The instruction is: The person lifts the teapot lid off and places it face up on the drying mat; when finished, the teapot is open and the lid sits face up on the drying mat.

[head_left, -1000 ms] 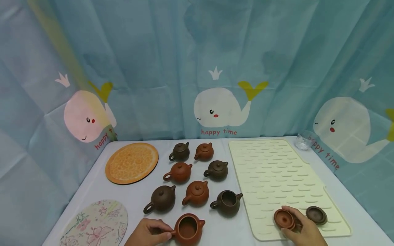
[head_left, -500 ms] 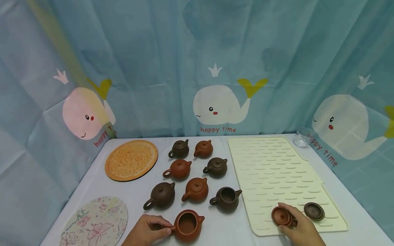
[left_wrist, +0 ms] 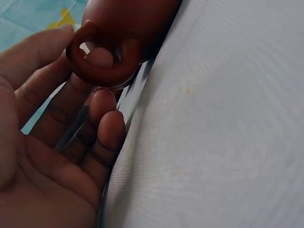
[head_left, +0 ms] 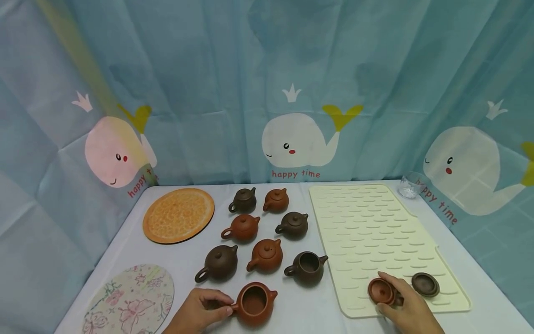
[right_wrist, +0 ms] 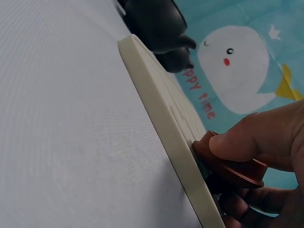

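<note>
In the head view my left hand (head_left: 202, 310) pinches the handle of a reddish-brown lidless teapot (head_left: 255, 320) standing on the white table. The left wrist view shows the fingers around its looped handle (left_wrist: 102, 78). My right hand (head_left: 410, 304) holds a reddish-brown teapot lid (head_left: 380, 291), hollow underside up, at the near end of the cream drying mat (head_left: 359, 222). In the right wrist view the thumb lies on the lid (right_wrist: 232, 166), close to the mat's edge; whether it touches the mat I cannot tell. Beside that hand, a dark brown lid (head_left: 425, 285) lies upturned on the mat.
A dark lidless teapot (head_left: 306, 273) stands left of the mat. Behind it are several lidded teapots, among them a reddish one (head_left: 264, 260) and a dark one (head_left: 219, 266). An orange round mat (head_left: 178, 215), a floral round mat (head_left: 131, 297) and a clear glass (head_left: 410, 186) lie around.
The head view has shifted slightly, so everything sits a little higher. Both hands keep their hold; the right hand with the lid has barely moved.
</note>
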`<act>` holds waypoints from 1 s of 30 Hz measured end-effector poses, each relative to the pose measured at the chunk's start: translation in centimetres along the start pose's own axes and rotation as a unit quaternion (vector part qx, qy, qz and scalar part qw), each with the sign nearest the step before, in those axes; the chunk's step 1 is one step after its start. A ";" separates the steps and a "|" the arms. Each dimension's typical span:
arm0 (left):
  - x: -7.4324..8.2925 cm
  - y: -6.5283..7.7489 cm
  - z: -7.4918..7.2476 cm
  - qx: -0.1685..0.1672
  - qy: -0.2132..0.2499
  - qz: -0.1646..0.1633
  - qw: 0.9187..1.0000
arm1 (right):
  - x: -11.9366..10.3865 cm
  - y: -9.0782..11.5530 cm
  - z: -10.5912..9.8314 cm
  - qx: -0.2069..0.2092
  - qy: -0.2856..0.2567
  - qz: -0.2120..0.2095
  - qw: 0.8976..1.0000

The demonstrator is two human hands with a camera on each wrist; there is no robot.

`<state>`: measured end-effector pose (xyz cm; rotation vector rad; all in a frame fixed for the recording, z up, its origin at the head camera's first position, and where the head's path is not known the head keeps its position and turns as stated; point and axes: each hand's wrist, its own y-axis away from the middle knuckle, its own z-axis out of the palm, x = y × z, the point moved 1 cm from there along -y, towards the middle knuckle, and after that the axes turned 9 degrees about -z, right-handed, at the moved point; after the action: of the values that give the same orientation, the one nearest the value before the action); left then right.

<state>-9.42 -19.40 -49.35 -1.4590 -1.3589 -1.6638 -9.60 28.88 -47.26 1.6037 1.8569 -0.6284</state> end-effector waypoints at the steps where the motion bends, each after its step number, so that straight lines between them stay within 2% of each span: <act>1: 0.1 0.0 0.0 0.002 -0.001 0.003 1.000 | 0.0 0.1 0.0 0.000 0.003 -0.003 1.000; 11: 0.7 0.2 0.1 0.013 -0.008 0.035 0.999 | 0.0 0.7 0.0 0.037 0.052 -0.057 0.996; 16: 0.8 0.5 0.1 0.007 -0.006 0.034 0.999 | 0.2 0.8 0.2 0.047 0.081 -0.092 0.991; 20: 0.8 0.5 0.0 -0.001 0.000 0.029 1.000 | 0.3 0.8 0.4 0.067 0.091 -0.137 0.984; 23: 0.7 0.5 0.0 -0.013 -0.003 0.044 0.999 | 0.2 0.8 0.5 0.085 0.104 -0.164 0.977; 26: 0.6 0.4 0.0 -0.025 -0.004 0.061 0.998 | 0.0 0.7 0.6 0.098 0.120 -0.165 0.974; 30: 0.5 0.3 0.0 -0.029 -0.003 0.058 0.998 | -0.2 0.6 0.6 0.103 0.133 -0.140 0.976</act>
<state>-9.30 -19.41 -48.78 -1.5468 -1.2152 -1.6389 -8.92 28.43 -47.55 1.6341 2.3075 -0.7810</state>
